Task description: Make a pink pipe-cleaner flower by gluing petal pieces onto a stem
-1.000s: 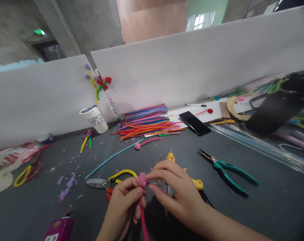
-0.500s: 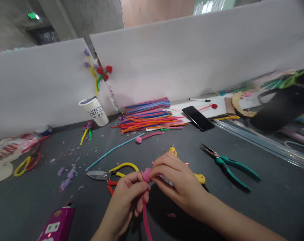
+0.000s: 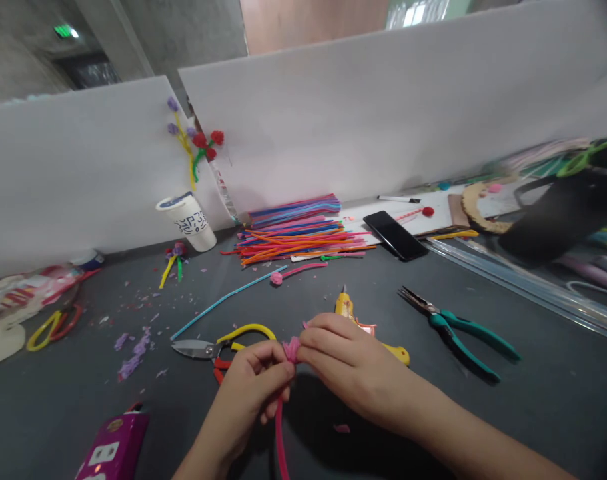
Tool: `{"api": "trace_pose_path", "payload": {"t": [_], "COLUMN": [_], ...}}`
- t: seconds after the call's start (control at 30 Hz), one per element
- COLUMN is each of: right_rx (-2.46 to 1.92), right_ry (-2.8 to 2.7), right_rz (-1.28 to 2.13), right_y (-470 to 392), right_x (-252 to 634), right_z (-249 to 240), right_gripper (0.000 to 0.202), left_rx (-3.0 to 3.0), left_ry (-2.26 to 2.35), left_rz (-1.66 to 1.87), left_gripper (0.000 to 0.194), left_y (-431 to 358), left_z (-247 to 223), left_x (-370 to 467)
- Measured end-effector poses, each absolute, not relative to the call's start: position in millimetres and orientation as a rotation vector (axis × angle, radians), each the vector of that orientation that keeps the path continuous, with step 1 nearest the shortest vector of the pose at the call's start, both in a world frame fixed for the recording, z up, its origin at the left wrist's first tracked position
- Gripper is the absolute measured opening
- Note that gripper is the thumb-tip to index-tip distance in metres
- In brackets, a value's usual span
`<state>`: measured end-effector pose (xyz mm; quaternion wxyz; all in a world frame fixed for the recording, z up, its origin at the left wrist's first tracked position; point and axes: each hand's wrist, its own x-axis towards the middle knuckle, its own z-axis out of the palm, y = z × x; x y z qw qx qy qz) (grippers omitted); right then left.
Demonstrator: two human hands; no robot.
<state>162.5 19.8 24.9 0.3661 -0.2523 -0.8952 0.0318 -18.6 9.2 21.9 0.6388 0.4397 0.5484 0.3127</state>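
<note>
A pink flower (image 3: 291,349) with ruffled petals is between my hands, its pink pipe-cleaner stem (image 3: 281,437) hanging down below. My left hand (image 3: 248,393) pinches it just under the head with thumb and fingers. From the other side, the bunched fingertips of my right hand (image 3: 353,363) are closed on the petals, and they hide part of them. Yellow-and-red-handled scissors (image 3: 213,348) lie beside my left hand. Partly behind my right hand is a yellow glue gun (image 3: 344,305). Another pink flower (image 3: 277,278) on a stem lies beyond, touching a blue pipe cleaner (image 3: 223,303).
Teal-handled pliers (image 3: 451,323) lie to the right, near a black phone (image 3: 394,235). Coloured pipe cleaners (image 3: 298,237) are piled by the white partition. A paper cup (image 3: 191,223) stands back left, with purple scraps (image 3: 136,353) nearer and a purple power strip (image 3: 116,447) at front left.
The flower's hanging stem has swung slightly left. My right hand has lowered a little and its fingers have shifted on the petals, showing more of the glue gun.
</note>
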Motion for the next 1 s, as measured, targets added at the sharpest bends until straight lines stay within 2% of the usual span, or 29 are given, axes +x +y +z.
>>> {"api": "trace_pose_path", "payload": {"t": [0.1, 0.4, 0.8, 1.0], "right_rx": [-0.648, -0.587, -0.596, -0.586], "right_ry": [-2.352, -2.538, -2.557, -2.566], "right_rz": [-0.001, -0.168, -0.185, -0.180], "right_y": [20.4, 21.2, 18.4, 20.6], "right_x": [163.4, 164.8, 159.4, 159.6], "right_z": [26.0, 19.7, 20.7, 20.0], "right_gripper": [0.035, 0.013, 0.025, 0.016], "left_rx": [1.040, 1.088, 1.083, 1.074], "left_ry": [1.253, 1.236, 1.161, 1.159], "left_rz": [0.687, 0.646, 0.693, 0.711], "left_gripper": [0.018, 0.019, 0.012, 0.013], "left_y": [10.8, 12.9, 16.4, 16.0], "left_z": [20.6, 22.3, 22.5, 21.9], "left_x": [-19.8, -23.3, -22.4, -21.1]}}
